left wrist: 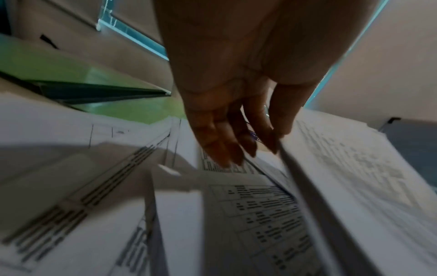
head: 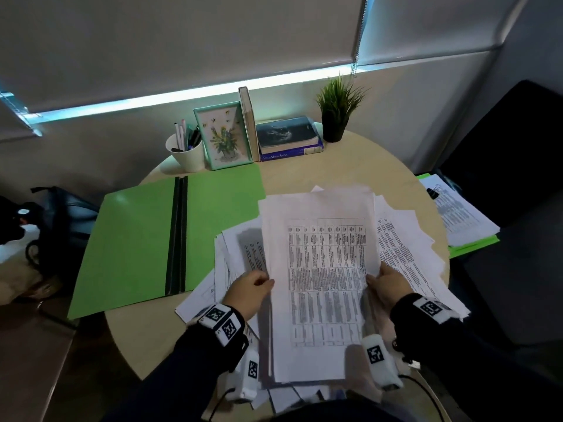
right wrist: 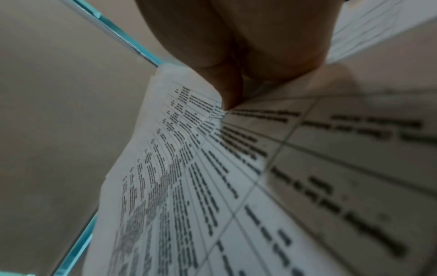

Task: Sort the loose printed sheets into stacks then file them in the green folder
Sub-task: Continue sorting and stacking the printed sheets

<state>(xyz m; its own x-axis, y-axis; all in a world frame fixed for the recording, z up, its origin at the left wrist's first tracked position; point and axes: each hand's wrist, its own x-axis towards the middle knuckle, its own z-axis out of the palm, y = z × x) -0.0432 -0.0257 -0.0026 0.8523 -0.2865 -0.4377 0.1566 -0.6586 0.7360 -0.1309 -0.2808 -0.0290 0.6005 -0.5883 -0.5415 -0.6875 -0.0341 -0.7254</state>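
head view: printed stack (head: 320, 269) lies long axis away from the person, left hand (head: 249, 292) and right hand (head: 388, 284) pinching its side edges above loose sheets (head: 405, 248), green folder (head: 137, 239) open at left. left wrist: fingers (left wrist: 220, 142) straight, seemingly under the edge. right wrist: thumb (right wrist: 227, 89) clamps the paper.

I'm looking down at a round pale wooden table (head: 350, 175). Beyond it hang grey roller blinds (head: 182, 41), with a thin strip of bluish daylight (head: 189, 94) glowing under their lower edge (the room is dim otherwise). A beaded blind chain (head: 356, 41) dangles on the right. At my right stands a dark chair (head: 518, 147); to my left, a dark bag (head: 65, 214) slumps on the floor.
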